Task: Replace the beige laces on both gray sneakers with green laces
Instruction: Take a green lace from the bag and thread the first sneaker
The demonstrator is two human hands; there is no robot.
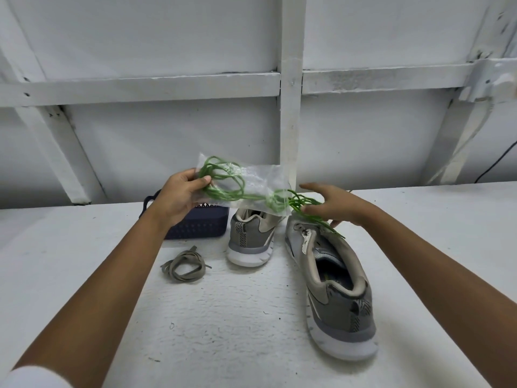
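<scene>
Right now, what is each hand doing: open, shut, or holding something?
Left hand: grips the clear plastic bag.
Right hand: holds the green laces coming out of that bag.

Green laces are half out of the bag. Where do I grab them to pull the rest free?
Take the green laces at the loose bunch poking out of the right end of the plastic bag, coming from the right with the right hand, which is beside it. The left hand pinches the bag's far end, so a pull straight rightward should slide the coiled loops out.
</scene>
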